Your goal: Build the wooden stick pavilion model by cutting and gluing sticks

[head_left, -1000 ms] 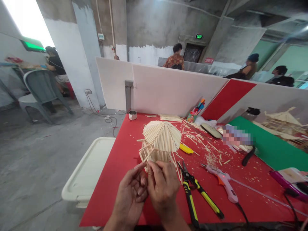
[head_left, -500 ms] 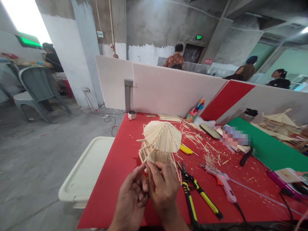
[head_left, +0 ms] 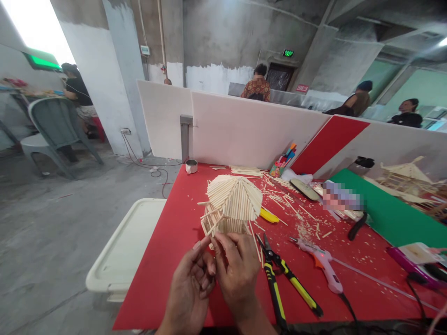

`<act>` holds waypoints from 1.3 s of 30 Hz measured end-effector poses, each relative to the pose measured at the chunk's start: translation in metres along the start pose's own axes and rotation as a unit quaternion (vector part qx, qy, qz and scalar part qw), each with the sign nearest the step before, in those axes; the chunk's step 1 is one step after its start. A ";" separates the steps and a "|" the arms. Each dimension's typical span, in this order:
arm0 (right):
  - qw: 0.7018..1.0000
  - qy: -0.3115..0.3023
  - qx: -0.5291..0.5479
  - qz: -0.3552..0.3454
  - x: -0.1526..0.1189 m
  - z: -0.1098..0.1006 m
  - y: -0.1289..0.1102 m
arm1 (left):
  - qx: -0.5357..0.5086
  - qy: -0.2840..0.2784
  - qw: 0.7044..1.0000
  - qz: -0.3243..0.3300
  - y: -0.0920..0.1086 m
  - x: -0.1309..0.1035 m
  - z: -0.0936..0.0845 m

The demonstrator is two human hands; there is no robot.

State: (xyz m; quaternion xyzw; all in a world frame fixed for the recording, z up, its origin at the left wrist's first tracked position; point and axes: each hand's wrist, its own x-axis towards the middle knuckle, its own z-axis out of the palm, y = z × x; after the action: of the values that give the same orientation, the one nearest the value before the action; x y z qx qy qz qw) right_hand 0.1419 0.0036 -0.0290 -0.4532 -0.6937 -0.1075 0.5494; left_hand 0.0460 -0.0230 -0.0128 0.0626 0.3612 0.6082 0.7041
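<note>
A small model house of thin wooden sticks stands on the red tabletop (head_left: 153,279), its fan-shaped stick roof (head_left: 240,197) above a stick-walled base (head_left: 230,226). At its near side, my left hand (head_left: 190,281) is closed, palm turned inward, with fingertips on the lower end of a slanting wooden stick (head_left: 214,225). My right hand (head_left: 239,270) pinches at the same spot, thumb and forefinger together. The fingers partly hide the stick's end and the front of the base. Right of my hands lie yellow-and-black cutters (head_left: 275,260) with their jaws apart.
A pink glue gun (head_left: 324,265) with a cord lies at the right. Behind it are wood scraps, loose sticks (head_left: 246,171), a yellow knife (head_left: 268,215) and a pen cup (head_left: 277,168). A metal cup (head_left: 191,166) sits at the back left corner. White partition boards (head_left: 251,125) border the table.
My hands and the model hold nearly the same place, with only a tiny shift in view. Beyond the partition, people have turned slightly.
</note>
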 end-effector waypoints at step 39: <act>0.999 -0.009 0.022 -0.048 -0.006 0.001 0.006 | 0.052 -0.005 0.997 0.058 -0.005 0.000 -0.007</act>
State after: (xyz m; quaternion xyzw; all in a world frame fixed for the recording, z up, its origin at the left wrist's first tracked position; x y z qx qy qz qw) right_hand 0.1455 0.0045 -0.0371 -0.4082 -0.7219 -0.1136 0.5471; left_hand 0.0460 -0.0270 -0.0206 0.1227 0.3845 0.6284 0.6650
